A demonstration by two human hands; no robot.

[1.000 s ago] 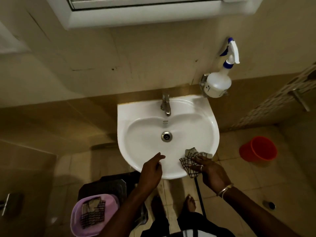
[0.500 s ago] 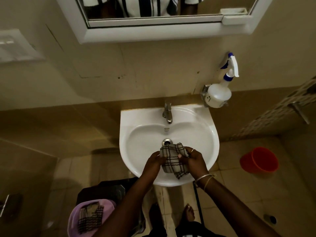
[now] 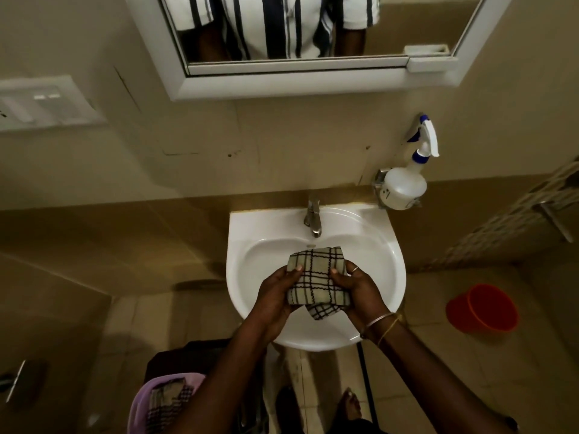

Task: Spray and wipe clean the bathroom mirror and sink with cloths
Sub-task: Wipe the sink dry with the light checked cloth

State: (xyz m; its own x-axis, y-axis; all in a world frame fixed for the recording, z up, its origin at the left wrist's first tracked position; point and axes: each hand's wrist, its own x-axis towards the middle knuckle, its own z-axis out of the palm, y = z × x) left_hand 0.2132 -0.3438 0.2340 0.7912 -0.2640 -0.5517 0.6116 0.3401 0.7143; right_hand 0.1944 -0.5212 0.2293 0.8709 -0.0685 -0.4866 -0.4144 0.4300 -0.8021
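The checked cloth (image 3: 316, 277) is held above the bowl of the white sink (image 3: 241, 245), folded into a pad between both hands. The left grip (image 3: 275, 292) is closed on its left edge with the thumb on top, and the right grip (image 3: 360, 292) is closed on its right edge the same way, while a loose corner hangs toward the near rim. Just beyond the cloth is the tap (image 3: 313, 219); the spray bottle (image 3: 404, 189) sits in a wall holder at the sink's far right corner, the mirror (image 3: 423, 23) hangs above, and a second checked cloth (image 3: 166, 402) lies in a pink basin (image 3: 141, 399) at near left.
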